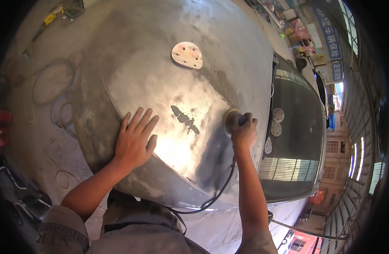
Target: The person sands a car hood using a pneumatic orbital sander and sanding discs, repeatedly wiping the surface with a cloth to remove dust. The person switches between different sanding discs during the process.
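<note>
My left hand (135, 142) lies on the grey, patchy car hood (97, 97), fingers spread and holding nothing. My right hand (245, 135) grips a round power sander (230, 119) with a yellowish edge, set on the hood to the right of a dark irregular patch (184, 118). A black hose (219, 192) runs from it across the hood toward my body. Farther up the hood lies a pale, perforated sanding disc (186, 55).
Right of the hood is the windshield (294, 135), with three perforated discs (276, 128) near its base. On the left, coiled hoses (54, 97) and red objects (2, 127) are on the floor. Another vehicle (319, 84) and cluttered shelving stand beyond the car.
</note>
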A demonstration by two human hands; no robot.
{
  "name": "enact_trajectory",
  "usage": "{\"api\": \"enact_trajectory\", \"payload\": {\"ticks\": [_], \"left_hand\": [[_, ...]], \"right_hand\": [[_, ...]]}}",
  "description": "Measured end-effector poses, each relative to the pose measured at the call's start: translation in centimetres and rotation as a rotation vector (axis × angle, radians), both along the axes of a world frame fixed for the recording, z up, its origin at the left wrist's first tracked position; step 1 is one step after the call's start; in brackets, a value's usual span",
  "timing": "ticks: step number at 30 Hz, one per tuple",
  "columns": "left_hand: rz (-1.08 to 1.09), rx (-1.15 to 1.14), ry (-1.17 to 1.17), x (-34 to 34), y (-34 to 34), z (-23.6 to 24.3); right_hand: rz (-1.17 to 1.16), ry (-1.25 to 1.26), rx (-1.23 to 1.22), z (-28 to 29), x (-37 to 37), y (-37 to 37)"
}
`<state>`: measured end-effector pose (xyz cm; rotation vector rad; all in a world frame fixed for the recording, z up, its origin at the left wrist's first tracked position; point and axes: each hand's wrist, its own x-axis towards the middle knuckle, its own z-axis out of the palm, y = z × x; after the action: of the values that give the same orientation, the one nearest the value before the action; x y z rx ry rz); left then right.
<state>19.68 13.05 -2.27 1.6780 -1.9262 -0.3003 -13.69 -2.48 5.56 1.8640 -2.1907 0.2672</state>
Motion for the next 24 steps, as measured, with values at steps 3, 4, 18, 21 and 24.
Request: {"api": "enact_trajectory", "payload": {"ticks": [3, 4, 18, 21, 24], "left_hand": [[0.001, 0.003, -0.002, 0.1, -0.1, 0.0], [0.001, 0.004, -0.002, 0.1, 0.0, 0.0], [0.007, 0.002, 0.014, 0.0, 0.3, -0.1], [0.003, -0.006, 0.005, -0.2, -0.3, 0.2], [0.014, -0.006, -0.014, 0.0, -0.1, 0.0]], "right_hand": [[-0.010, 0.001, 0.034, 0.3, 0.5, 0.5], [0.043, 0.017, 0.014, -0.6, 0.5, 1.1], [-0.056, -0.024, 0.032, -0.4, -0.1, 0.3], [-0.107, 0.013, -0.050, -0.4, -3.0, -0.3], [0.026, 0.015, -0.034, -1.1, -1.8, 2.5]]}}
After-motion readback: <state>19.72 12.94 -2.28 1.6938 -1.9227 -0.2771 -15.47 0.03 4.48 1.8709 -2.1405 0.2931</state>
